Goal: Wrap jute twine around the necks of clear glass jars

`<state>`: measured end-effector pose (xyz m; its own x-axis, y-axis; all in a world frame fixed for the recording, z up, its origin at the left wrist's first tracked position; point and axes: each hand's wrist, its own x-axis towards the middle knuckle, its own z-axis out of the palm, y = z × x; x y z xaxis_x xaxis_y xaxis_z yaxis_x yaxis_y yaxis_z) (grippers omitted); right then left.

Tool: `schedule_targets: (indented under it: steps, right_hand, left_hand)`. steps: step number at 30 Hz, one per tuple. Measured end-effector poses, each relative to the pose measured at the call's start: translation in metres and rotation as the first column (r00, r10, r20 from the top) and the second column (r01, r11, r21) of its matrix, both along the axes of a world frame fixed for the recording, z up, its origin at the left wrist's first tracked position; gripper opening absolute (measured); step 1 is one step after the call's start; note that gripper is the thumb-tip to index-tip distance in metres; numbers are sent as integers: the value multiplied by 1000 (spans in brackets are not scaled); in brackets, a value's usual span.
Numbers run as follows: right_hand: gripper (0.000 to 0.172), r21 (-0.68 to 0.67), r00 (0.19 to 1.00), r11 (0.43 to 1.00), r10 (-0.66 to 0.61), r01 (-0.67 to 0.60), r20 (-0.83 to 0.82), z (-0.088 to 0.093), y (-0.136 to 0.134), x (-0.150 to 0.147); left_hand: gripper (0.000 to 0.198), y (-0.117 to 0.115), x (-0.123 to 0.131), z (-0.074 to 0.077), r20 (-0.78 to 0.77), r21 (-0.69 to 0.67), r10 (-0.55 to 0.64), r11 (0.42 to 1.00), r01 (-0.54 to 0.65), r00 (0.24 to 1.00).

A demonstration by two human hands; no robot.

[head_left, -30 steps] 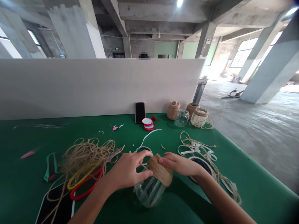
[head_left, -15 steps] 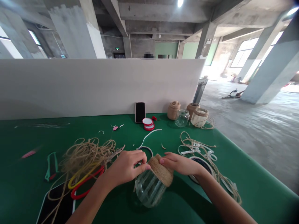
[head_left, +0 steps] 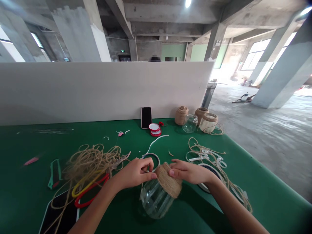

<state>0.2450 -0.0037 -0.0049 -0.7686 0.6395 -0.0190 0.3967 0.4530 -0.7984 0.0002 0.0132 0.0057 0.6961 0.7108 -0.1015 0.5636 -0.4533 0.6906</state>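
A clear glass jar [head_left: 157, 201] lies tilted at the front middle of the table, its upper part wrapped in jute twine [head_left: 169, 180]. My right hand [head_left: 186, 170] grips the wrapped end from the right, thumb on the twine. At the wrap's left edge, my left hand [head_left: 143, 170] is closed in a pinch on the twine, thumb against forefinger. The strand between those fingertips is mostly hidden; a short piece hangs below them beside the jar. Just behind the left hand lies a roll of white tape [head_left: 154, 156] with a loose strip.
Left are a twine heap [head_left: 95, 159], red-handled scissors [head_left: 90, 195], a green cutter [head_left: 55, 174] and a dark tablet [head_left: 60, 214]. Tape [head_left: 212, 172] and loose twine lie right. Behind are a phone [head_left: 146, 117], red-rimmed lids [head_left: 155, 130], a bare jar [head_left: 190, 123] and several twine-wrapped jars [head_left: 181, 115].
The jar has turned slightly and its wrapped end has shifted a little to the right and down. Both hands keep their hold, with only small finger movements.
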Motion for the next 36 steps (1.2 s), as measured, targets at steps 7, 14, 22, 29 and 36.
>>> schedule_targets:
  steps: [7,14,22,29,36]
  right_hand:
    - [40,4,1000,1000,21,-21,-1,1,1,0]
    - [39,-1,999,999,37,-37,25,2,0,3]
    - [43,-40,997,996,78,-76,30,0,-1,2]
    - [51,-215,994,972,-107,100,-20,-2,-2,-1]
    - [53,-443,915,843,-388,304,-111,-7,-4,-16]
  left_hand:
    - [32,-1,-1,1,-43,16,54,998,-53,998]
    - [32,-1,2,0,15,-55,45,998,-44,999]
    - [36,-1,7,-10,81,-250,-4,968,25,997]
    - [28,-8,10,-4,-34,7,35,999,-35,999]
    - [31,-13,19,-5,-54,79,108,991,-104,993]
